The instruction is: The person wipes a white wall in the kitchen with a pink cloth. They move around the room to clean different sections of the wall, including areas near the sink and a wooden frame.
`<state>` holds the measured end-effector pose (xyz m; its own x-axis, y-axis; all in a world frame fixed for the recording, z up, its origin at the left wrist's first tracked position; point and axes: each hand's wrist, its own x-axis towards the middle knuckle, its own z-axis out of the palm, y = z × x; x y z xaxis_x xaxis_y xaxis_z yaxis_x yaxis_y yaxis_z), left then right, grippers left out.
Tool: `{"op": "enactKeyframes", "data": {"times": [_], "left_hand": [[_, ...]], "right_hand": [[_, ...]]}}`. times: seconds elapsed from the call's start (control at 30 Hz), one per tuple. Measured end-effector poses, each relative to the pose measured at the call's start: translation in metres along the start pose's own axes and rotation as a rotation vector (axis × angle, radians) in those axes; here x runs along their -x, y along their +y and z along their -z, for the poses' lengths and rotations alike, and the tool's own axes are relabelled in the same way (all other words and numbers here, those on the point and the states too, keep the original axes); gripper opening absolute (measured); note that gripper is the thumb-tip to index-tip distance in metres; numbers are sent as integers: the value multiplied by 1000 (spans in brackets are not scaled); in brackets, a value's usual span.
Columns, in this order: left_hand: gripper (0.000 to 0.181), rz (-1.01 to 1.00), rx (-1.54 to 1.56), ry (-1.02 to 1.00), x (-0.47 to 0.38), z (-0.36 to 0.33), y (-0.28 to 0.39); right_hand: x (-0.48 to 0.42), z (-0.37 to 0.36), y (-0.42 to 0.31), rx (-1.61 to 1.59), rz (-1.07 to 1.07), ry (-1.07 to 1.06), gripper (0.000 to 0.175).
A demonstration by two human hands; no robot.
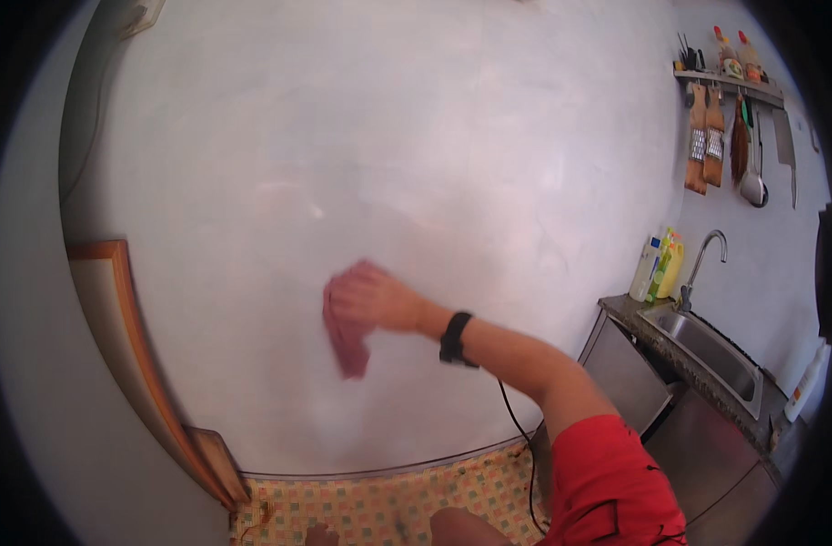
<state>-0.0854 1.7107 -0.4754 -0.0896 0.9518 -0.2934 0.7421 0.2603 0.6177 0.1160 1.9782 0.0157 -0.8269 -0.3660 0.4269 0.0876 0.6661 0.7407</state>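
My right hand (375,297) presses a dark red cloth (348,345) against the pale wall (416,170); the fingers lie over the cloth and its lower end hangs below them. A black band (457,339) is around my right wrist, and a red sleeve covers the upper arm. The hand and cloth are slightly blurred. My left hand is not recognisable in the picture; a small patch of skin shows at the bottom edge, too little to tell what it is.
Wood-framed boards (132,327) lean at the left. At the right, a counter holds a steel sink (712,348) and bottles (661,269), below a shelf (729,80) with hanging graters and utensils. A black cable (530,464) runs down to the patterned floor (361,501).
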Motion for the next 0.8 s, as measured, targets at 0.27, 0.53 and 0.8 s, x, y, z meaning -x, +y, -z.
{"op": "enactKeyframes", "data": {"times": [0.27, 0.53, 0.8], "left_hand": [[57, -44, 22, 35, -17, -8, -24], [55, -16, 69, -8, -4, 5, -12], [49, -105, 83, 69, -19, -7, -19]], "right_hand": [[-85, 100, 173, 441, -407, 377, 40], [-47, 34, 82, 427, -243, 377, 26], [-83, 72, 140, 385, -570, 423, 48]]}}
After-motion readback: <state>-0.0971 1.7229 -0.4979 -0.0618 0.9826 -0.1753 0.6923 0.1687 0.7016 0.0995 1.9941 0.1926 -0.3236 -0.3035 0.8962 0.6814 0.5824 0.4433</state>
